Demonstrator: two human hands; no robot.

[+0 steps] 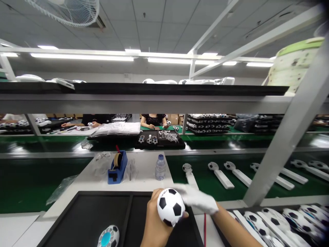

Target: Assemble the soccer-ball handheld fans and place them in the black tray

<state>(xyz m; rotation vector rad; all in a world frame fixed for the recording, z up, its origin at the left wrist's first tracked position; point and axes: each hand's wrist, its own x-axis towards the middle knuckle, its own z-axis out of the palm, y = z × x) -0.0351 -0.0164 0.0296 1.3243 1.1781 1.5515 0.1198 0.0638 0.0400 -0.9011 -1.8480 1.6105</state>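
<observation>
My bare left hand [157, 219] is wrapped round a white ball-shaped piece with a black soccer pattern [171, 207], held up over the black tray. Just behind and to the right of the piece is my right hand [196, 198], in a white glove. Motion smears its fingers, and the ball partly covers them, so I cannot tell whether they touch it. Below, a second soccer-patterned piece with a blue round centre [109, 236] lies in the divided black tray [102, 202].
A blue tape dispenser [118, 169] and water bottle [160, 168] stand on the white board. Soccer-patterned heads with white handles [223, 176] lie along the green belt [203, 161]. More fill a tray [272, 223] at right, by a slanted post [277, 151]. Co-workers sit opposite.
</observation>
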